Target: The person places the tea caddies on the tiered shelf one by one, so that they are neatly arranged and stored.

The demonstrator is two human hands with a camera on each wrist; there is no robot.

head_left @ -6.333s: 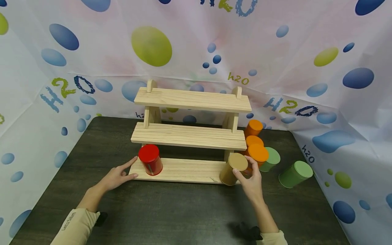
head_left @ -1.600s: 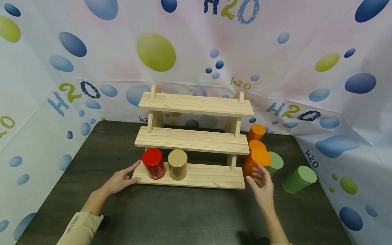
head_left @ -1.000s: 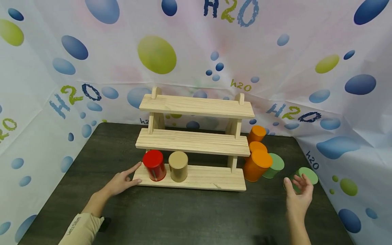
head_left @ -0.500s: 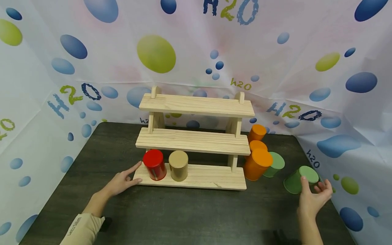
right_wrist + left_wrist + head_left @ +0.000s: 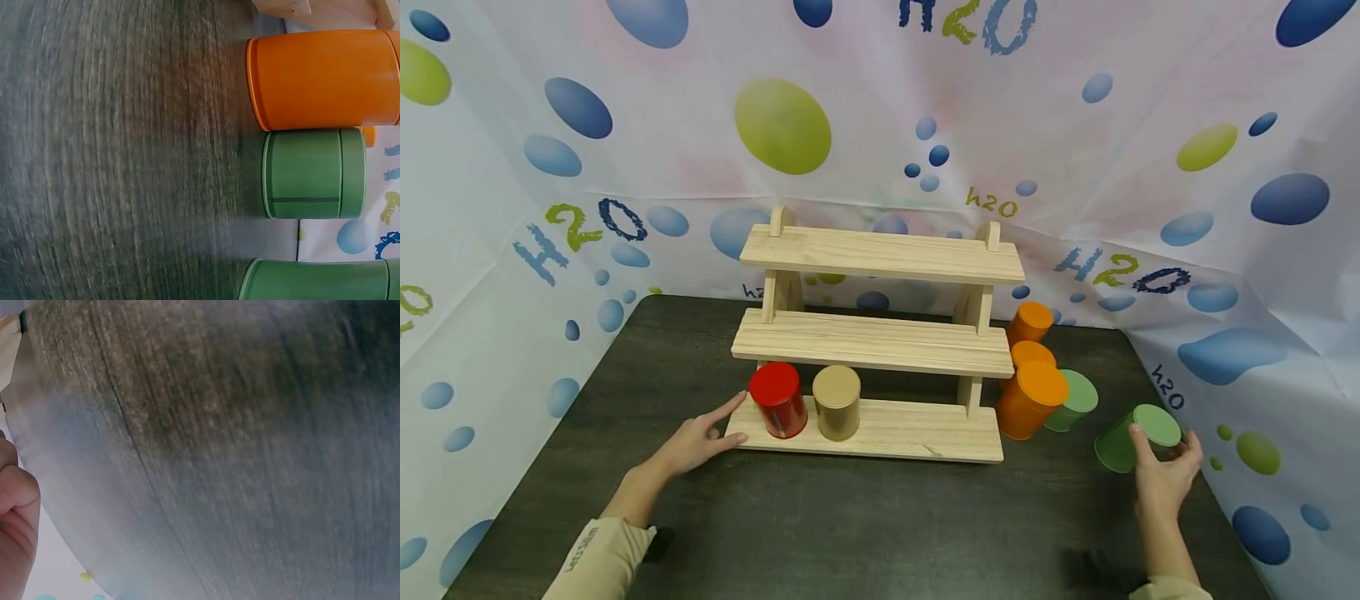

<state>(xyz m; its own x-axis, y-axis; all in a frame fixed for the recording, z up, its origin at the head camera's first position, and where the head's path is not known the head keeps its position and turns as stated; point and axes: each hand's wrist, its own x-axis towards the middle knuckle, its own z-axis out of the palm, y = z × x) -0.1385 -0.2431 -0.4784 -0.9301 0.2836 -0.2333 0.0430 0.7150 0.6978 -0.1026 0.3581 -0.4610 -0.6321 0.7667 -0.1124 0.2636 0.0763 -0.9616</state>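
Note:
A three-tier wooden display shelf [image 5: 880, 343] stands on the table. My left hand [image 5: 688, 446] grips the left end of its bottom board, index finger at the side and thumb at the front corner; in the left wrist view, curled fingers [image 5: 17, 494] show at the edge. At the far right my right hand [image 5: 1165, 483] is around a tall green canister [image 5: 1117, 446], thumb in front and fingers at its right side. The right wrist view shows part of that green canister [image 5: 315, 281] but not the hand. On the bottom board, a red canister [image 5: 782, 408] stands beside a gold one [image 5: 837, 408].
Just right of the shelf, several orange canisters [image 5: 1028, 404] stand in a row running back. A shorter green canister [image 5: 1072, 402] is close beside the front one. The dark table [image 5: 880, 533] ends at a patterned sheet [image 5: 880, 108] behind and at both sides.
The gold canister moved from my right hand to the bottom board beside the red one. My right hand then went right, past the orange canisters, and closed in around the tall green one.

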